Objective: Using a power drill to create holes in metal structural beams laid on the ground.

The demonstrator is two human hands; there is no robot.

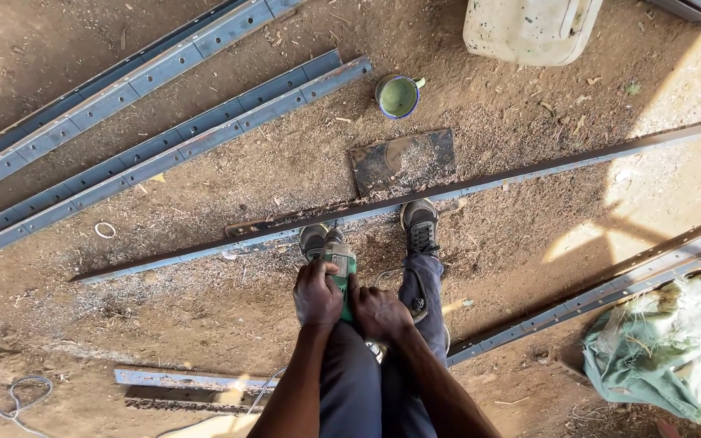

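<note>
Head view shows my two hands low in the middle, both wrapped around a green power tool, probably a grinder. My left hand is closed around the left side of its body, and my right hand is closed on the back part, so the tool is steadied from two sides. Its front end points down to the long metal bar that lies on the dirt floor and crosses the picture from lower left to upper right. I cannot see the disc itself. Both shoes stand at the bar: the left shoe touches it and the right shoe is on top of it, which I judge holds the bar from moving. Pale dust and chips lie around this place. A flat dark plate is just behind the bar, a green cup further away. More perforated rails lie apart, upper left. A green cloth rests at the right.
</note>
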